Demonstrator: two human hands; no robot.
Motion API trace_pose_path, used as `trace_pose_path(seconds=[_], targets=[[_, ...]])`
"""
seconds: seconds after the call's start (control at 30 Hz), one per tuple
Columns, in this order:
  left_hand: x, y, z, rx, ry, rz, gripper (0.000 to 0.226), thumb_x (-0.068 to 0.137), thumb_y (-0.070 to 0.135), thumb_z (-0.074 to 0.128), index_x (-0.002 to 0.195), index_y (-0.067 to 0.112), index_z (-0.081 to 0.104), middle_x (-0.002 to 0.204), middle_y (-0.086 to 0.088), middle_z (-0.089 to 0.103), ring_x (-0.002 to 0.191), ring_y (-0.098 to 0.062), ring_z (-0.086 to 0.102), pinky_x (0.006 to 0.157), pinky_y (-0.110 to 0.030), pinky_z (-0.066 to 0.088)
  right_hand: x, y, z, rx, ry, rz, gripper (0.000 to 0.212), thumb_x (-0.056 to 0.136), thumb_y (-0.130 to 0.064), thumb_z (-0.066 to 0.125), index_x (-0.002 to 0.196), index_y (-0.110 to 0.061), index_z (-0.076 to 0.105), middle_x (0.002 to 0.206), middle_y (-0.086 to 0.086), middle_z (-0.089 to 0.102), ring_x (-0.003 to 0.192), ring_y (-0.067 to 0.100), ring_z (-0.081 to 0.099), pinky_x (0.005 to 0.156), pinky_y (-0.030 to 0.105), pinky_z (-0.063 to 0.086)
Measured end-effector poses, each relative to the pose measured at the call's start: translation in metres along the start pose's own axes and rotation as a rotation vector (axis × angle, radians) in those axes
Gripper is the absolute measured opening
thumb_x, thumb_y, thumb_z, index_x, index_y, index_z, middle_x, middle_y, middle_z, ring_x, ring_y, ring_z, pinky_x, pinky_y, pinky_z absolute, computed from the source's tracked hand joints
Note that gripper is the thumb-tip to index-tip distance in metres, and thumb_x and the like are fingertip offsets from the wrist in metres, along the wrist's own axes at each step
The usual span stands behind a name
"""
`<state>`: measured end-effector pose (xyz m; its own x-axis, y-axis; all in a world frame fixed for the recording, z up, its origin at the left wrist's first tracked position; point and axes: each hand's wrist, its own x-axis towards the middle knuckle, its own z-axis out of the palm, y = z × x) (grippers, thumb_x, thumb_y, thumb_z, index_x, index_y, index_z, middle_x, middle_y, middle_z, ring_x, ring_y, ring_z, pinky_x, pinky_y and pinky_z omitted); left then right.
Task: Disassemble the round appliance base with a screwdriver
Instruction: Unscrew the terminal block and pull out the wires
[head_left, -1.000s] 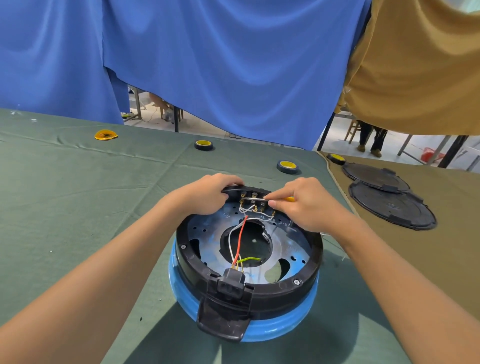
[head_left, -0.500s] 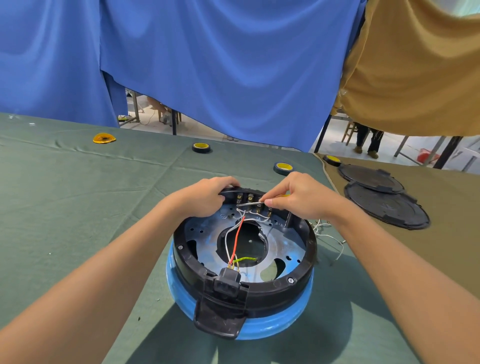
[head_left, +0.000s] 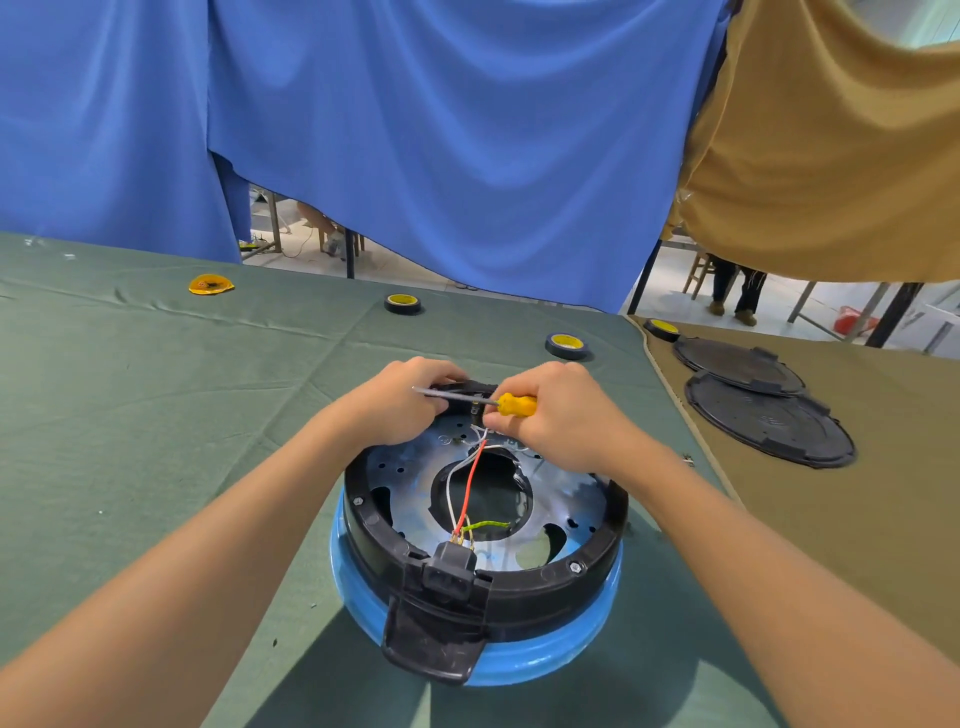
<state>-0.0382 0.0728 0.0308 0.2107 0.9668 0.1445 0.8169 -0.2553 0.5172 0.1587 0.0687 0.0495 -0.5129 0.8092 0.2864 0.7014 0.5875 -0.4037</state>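
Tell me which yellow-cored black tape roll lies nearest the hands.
The black tape roll with the yellow core on the green cloth, just beyond the right hand. The far-left roll and the roll on the tan cloth lie farther off.

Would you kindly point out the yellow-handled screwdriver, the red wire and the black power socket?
yellow-handled screwdriver (head_left: 515, 405): head view, yellow handle.
red wire (head_left: 469, 487): head view, middle stretch.
black power socket (head_left: 450, 568): head view, top face.

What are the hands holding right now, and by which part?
The right hand grips the screwdriver by its yellow handle. The left hand holds the round base at its far rim.
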Motion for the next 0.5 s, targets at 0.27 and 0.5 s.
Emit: trace_pose_path(seconds=[0.27,0.5], targets=[[-0.004,-0.006,-0.002,-0.155,0.094,-0.096,0.02,0.089,0.017,0.068,0.109,0.015,0.07,0.107,-0.006,0.072,0.098,-0.023,0.065,0.091,-0.04,0.052,0.015,0.004,0.005,-0.13,-0.15,-0.01,0.017,0.082,-0.027,0.069,0.096,-0.036,0.074,0.088,0.0,0.072,0.081,0.025,0.062,0.072,0.038,0.054],[-0.001,-0.007,-0.002,-0.261,0.083,-0.167,0.024,0.088,0.016,0.069,0.112,0.016,0.068,0.107,-0.005,0.071,0.095,-0.021,0.065,0.085,-0.035,0.054,0.014,0.004,0.009,-0.276,-0.114,-0.074,0.006,0.084,-0.033,0.069,0.09,-0.032,0.072,0.071,-0.004,0.056,0.072,0.023,0.052,0.055,0.026,0.028]])
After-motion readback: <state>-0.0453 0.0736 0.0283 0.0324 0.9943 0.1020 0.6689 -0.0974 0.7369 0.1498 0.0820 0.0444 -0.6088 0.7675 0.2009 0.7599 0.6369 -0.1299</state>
